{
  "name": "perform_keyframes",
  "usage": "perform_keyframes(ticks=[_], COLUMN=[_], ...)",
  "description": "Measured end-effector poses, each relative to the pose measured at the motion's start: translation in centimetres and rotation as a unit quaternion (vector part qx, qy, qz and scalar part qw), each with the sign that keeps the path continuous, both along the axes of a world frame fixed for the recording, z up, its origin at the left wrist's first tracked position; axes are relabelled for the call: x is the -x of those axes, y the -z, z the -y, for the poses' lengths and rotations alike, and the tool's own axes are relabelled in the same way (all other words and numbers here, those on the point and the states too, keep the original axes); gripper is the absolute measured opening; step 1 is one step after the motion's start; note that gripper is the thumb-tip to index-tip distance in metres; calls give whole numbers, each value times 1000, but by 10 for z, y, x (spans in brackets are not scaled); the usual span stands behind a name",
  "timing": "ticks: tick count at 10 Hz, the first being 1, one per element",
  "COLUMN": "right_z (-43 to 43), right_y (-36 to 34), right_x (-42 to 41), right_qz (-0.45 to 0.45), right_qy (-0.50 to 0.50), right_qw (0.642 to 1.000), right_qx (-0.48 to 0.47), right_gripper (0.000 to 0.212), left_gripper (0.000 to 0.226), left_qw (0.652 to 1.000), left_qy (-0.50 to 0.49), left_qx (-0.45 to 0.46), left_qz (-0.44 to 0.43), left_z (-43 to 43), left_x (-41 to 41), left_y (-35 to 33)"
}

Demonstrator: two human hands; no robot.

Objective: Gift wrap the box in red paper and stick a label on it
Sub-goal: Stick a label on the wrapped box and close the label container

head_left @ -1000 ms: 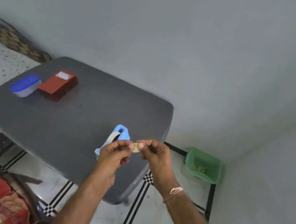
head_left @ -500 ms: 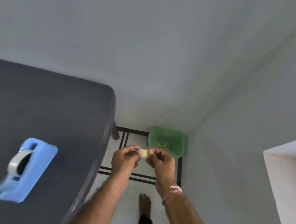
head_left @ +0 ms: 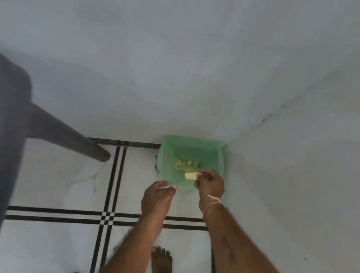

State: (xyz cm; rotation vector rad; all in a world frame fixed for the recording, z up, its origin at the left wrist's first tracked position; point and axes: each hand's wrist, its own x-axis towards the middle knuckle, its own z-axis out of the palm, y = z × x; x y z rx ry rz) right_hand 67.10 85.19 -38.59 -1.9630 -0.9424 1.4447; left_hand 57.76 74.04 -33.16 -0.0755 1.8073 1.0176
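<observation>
My right hand [head_left: 211, 182] pinches a small yellowish strip of tape [head_left: 191, 175] and holds it over the open green bin [head_left: 168, 157]. My left hand [head_left: 159, 193] hangs just left of it with fingers loosely curled and nothing visible in them. The red wrapped box and the blue tape dispenser are out of view.
The green bin stands on the floor in the corner of two white walls and holds several pale scraps [head_left: 186, 164]. The dark table's edge [head_left: 1, 117] and one leg [head_left: 70, 138] are at the left. My bare foot [head_left: 161, 265] stands on the white tiled floor.
The view swung right and down from the table to the bin. My left hand let go of the tape strip; my right hand carried it over the bin.
</observation>
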Motion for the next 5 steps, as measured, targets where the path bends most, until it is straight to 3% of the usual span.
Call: perform_keyframes(ticks=[2, 3, 4, 5], right_z=[-49, -51, -50, -39], right_y=[101, 117, 91, 48], right_x=[10, 4, 1, 8], right_qz=[42, 30, 26, 25], right_qy=[-39, -53, -63, -87], right_qw=[998, 997, 996, 996], right_qx=[10, 46, 58, 21], right_gripper=[24, 31, 37, 26], left_gripper=[31, 39, 43, 44], left_qw=[992, 985, 982, 979], left_qy=[96, 140, 157, 159], left_qx=[6, 31, 43, 34], left_qz=[-78, -101, -94, -119], left_z=[-43, -45, -40, -34], left_x=[20, 23, 25, 28], left_y=[82, 92, 76, 46])
